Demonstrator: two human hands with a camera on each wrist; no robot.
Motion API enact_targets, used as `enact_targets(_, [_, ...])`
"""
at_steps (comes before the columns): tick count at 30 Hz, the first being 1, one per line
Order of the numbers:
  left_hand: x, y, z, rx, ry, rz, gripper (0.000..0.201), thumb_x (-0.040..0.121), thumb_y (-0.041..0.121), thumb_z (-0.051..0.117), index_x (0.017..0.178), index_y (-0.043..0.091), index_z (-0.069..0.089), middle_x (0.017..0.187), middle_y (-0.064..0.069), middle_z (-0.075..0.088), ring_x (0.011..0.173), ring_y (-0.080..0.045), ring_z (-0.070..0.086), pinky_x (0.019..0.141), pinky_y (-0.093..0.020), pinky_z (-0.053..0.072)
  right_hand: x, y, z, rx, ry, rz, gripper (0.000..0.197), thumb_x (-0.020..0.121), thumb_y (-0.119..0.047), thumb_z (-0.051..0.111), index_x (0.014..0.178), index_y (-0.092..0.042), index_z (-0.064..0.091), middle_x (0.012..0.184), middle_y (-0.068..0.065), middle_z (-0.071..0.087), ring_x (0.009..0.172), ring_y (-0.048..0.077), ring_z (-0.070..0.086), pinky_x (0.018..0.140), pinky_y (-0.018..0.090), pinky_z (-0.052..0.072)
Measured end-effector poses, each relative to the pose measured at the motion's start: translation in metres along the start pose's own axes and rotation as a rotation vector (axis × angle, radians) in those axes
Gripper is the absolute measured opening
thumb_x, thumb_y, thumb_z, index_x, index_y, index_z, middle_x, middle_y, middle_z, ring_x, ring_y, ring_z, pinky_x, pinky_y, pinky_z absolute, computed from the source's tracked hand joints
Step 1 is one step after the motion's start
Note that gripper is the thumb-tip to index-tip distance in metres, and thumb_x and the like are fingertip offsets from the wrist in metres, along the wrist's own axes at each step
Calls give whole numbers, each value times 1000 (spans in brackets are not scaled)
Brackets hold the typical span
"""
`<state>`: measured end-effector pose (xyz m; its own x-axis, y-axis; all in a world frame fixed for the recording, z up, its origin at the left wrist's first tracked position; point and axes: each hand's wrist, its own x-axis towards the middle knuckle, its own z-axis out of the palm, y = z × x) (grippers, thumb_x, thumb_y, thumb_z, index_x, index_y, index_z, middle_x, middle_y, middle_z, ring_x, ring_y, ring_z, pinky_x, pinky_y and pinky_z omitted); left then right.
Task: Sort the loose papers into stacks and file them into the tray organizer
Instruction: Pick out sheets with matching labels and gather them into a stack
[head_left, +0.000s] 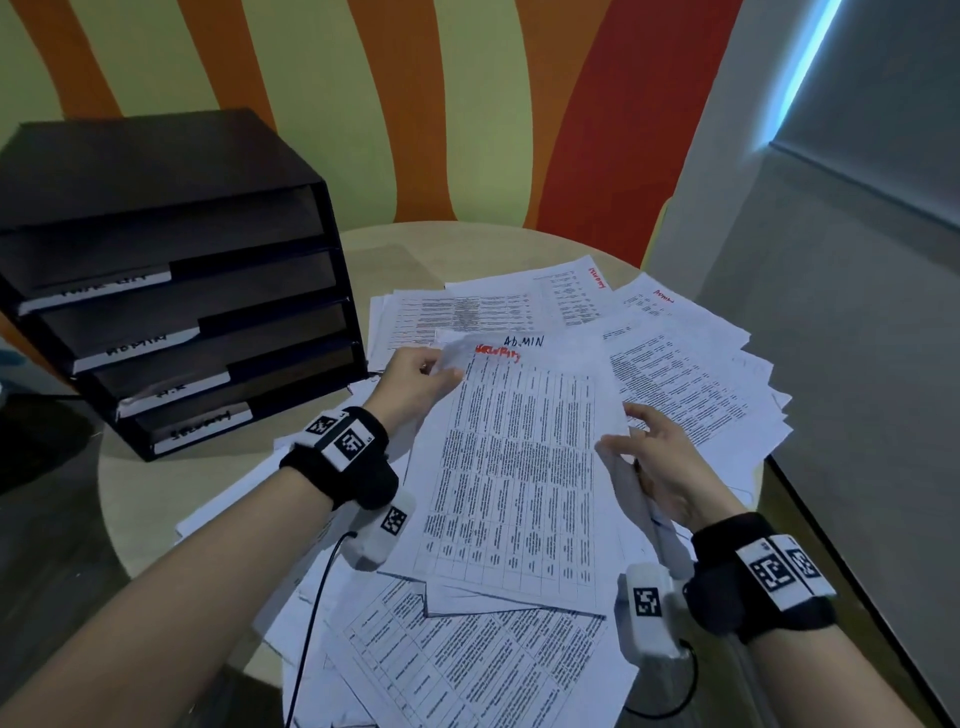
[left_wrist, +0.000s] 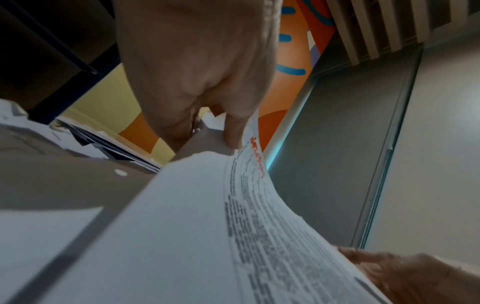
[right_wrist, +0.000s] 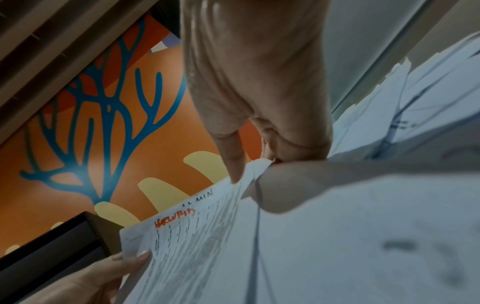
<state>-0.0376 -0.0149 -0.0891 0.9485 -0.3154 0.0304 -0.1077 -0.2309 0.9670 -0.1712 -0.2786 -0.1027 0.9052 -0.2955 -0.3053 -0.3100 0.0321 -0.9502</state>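
The person is holding one printed sheet (head_left: 511, 467) up off the round table (head_left: 374, 249), a table-form page with a red handwritten word at its top corner. The left hand (head_left: 415, 384) is pinching that top left corner, thumb on the printed face and fingers curled behind. The right hand (head_left: 660, 467) is gripping the sheet's right edge, thumb on top, fingers bent underneath. The two hands are sitting apart, one at each side of the page.

Beneath the lifted sheet the loose papers (head_left: 691, 374) are lying fanned across the table from its middle to its right edge and down to the near edge; a page headed "ADMIN" is showing just behind the held one. The black tray organizer (head_left: 171, 291) is standing at the table's left edge, its four shelves carrying white handwritten labels.

The left wrist view is showing what the head view hides: the left hand's fingers (left_wrist: 233, 127) folded behind the paper, with the sheet bowing downward toward the right hand at the lower corner. The right wrist view is showing the right thumb (right_wrist: 233, 160) pressing the page's edge, the red word facing the camera, and the other hand's fingertips at the far corner.
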Motion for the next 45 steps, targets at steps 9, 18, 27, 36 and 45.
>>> enact_targets(9, [0,4,-5,-260,-35,-166,26,100,22,54,100,-1,65,99,-8,70,91,-22,66,83,-29,52,-2,-5,3,13,23,-37,64,84,-38,72,140,-34,42,122,2,66,109,26,65,98,54,49])
enact_targets(18, [2,22,-2,-302,40,-281,39,104,30,42,123,1,60,117,-12,68,109,-26,65,98,-42,50,-8,-15,19,58,107,-119,35,98,-32,54,119,-4,55,119,21,62,104,37,60,87,40,46])
enact_targets(27, [7,22,-4,-332,95,-369,35,101,27,50,124,1,58,127,-13,63,117,-29,60,101,-45,47,-13,-21,16,40,-28,-65,40,89,-34,67,95,5,60,85,2,60,62,12,45,62,29,38])
enact_targets(36, [11,12,-3,-287,111,-363,31,95,38,59,99,7,58,85,-14,56,78,-27,55,73,-38,49,-8,-19,19,60,-35,-84,18,97,-27,57,97,-9,60,90,7,60,64,10,55,56,21,42])
enact_targets(45, [48,-38,-9,-424,147,-456,76,83,52,53,145,10,39,153,-4,39,142,-26,34,118,-49,24,-6,-20,21,10,27,-5,27,102,-26,47,94,-4,60,73,17,55,73,12,59,68,33,51])
